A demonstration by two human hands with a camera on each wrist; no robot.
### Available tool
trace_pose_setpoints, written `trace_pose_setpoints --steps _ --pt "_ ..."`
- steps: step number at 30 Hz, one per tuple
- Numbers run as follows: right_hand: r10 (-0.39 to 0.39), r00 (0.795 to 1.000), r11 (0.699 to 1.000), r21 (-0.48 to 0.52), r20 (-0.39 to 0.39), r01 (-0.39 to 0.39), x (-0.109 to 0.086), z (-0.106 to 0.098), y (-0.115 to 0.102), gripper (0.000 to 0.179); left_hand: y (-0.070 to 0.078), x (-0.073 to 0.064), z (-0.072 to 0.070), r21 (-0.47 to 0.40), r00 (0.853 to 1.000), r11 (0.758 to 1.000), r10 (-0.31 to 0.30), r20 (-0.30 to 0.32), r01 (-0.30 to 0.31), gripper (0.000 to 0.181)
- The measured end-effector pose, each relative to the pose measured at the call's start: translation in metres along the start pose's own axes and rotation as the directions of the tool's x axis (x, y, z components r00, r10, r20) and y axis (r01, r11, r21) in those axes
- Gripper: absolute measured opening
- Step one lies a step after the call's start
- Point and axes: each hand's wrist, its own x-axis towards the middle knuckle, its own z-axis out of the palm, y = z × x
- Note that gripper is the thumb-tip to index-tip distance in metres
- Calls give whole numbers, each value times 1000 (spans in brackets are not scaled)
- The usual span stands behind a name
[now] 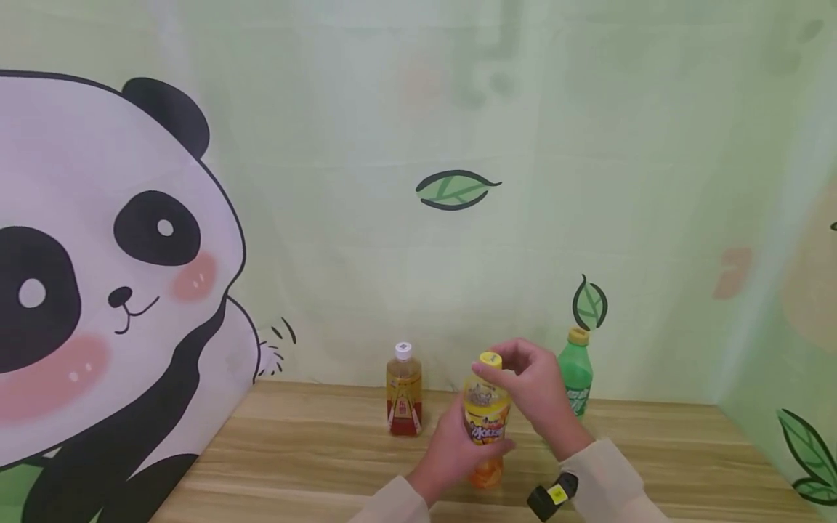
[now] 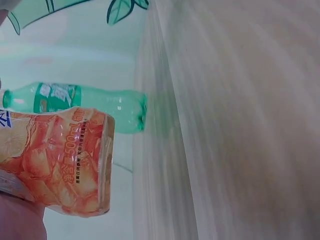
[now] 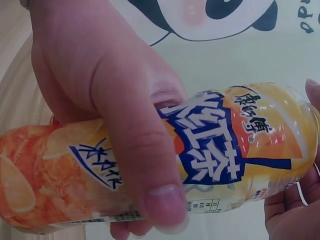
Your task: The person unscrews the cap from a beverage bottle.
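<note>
My left hand (image 1: 451,447) wraps round the middle of an iced tea bottle (image 1: 487,421) with an orange and yellow label. In the right wrist view the left thumb (image 3: 145,145) lies across the label. Thumb and fingers of my right hand (image 1: 539,385) pinch the yellow cap (image 1: 490,360) at the top of this bottle. The bottle is nearly upright, and in the left wrist view its base (image 2: 106,165) hangs above the tabletop.
A tea bottle with a white cap (image 1: 404,396) stands on the wooden table (image 1: 314,450) to the left. A green bottle with a yellow cap (image 1: 577,367) stands behind the right hand, partly hidden by it. A pale green cloth with a panda print (image 1: 366,218) hangs behind the table.
</note>
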Motion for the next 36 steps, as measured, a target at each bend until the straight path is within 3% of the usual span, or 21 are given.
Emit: trace_pose_setpoints --steps 6,11,18,36 --pt "-4 1000 999 32 16 4 -9 -1 -6 38 9 -13 -1 -22 999 999 29 26 -29 64" --pt "-10 1000 998 55 26 9 -18 -1 -9 35 14 -22 -2 -35 999 999 8 36 -6 62" --pt "-20 999 995 96 44 16 -25 0 -15 33 18 -32 0 -26 999 999 22 31 -21 59" --pt "-33 999 990 141 43 27 -32 1 -22 32 22 -40 5 -89 998 995 43 50 -39 57"
